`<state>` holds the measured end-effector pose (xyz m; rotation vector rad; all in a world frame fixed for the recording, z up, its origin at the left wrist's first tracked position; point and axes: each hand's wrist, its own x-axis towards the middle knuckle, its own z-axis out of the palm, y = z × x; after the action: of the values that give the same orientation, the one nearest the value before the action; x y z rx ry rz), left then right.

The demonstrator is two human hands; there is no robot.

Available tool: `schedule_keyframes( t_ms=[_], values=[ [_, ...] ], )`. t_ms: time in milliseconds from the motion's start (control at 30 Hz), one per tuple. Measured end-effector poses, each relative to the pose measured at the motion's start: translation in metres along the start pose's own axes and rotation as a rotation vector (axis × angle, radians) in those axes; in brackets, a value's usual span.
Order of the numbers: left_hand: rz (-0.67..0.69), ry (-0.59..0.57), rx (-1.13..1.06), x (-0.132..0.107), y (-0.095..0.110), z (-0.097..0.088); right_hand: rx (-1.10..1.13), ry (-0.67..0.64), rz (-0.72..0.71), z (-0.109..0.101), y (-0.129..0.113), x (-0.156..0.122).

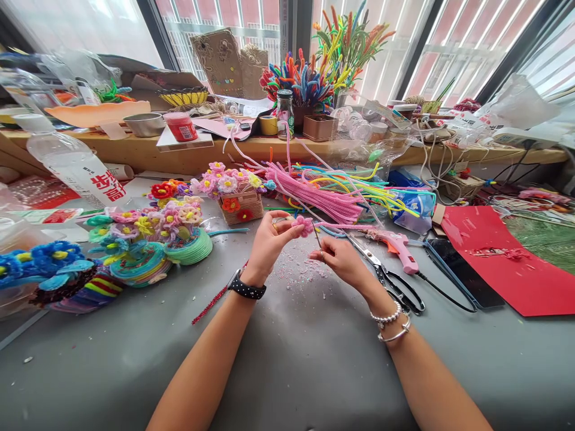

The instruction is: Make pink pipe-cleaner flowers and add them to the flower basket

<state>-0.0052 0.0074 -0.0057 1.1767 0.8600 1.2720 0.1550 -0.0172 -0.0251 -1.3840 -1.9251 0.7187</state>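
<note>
My left hand (275, 235) pinches a small pink pipe-cleaner flower (302, 226) between thumb and fingers, above the grey table. A pink pipe-cleaner length (345, 227) runs rightward from beside the flower. Just to the right, my right hand (338, 256) is closed on a thin dark stick (318, 240), whose upper end is close to the flower's edge. Its exact kind is too small to tell. Behind both hands lies a bundle of pink pipe cleaners (314, 191). Black-handled scissors (381, 269) rest beside my right wrist.
A pink glue gun (399, 248), a phone (462, 272) and a red sheet (516, 257) lie on the right. At left stand pots of pipe-cleaner flowers (188, 245) and a plastic bottle (74, 158). Glittery scraps (300, 269) dot the table; a cluttered ledge (197, 152) runs behind.
</note>
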Motion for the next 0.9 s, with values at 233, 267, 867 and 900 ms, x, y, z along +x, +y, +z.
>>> schedule_keyframes(
  t_ms=[233, 267, 867, 900],
  values=[
    [0.076, -0.030, 0.125, 0.000, 0.003, -0.002, -0.057, -0.131, 0.026, -0.011, -0.003, -0.004],
    [0.083, -0.039, 0.139, 0.000, 0.003, -0.002, -0.057, -0.151, 0.033, -0.012, -0.003, -0.004],
    [0.121, -0.067, 0.106, 0.002, 0.004, -0.004, 0.075, -0.078, 0.056, -0.011, -0.001, -0.003],
    [0.116, -0.062, 0.096, 0.002, 0.004, -0.004, 0.084, -0.068, 0.046, -0.011, 0.000, -0.003]
  ],
)
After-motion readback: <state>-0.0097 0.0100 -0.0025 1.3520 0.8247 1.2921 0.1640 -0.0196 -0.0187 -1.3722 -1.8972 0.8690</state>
